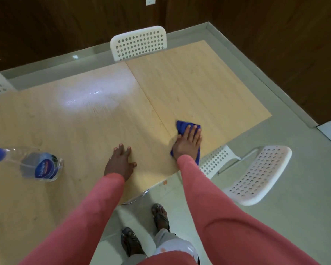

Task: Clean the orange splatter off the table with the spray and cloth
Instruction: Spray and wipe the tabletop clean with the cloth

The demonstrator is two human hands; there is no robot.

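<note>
Her right hand (187, 142) presses the blue cloth (182, 127) flat at the table's (84, 121) four o'clock edge to scrub, left hand (120, 161) splayed, bracing, spray bottle (40, 167) parked at nine.

Blue cloth (182, 127) — pale wood-grain table (84, 127) — pink sleeves (96, 207)
</note>
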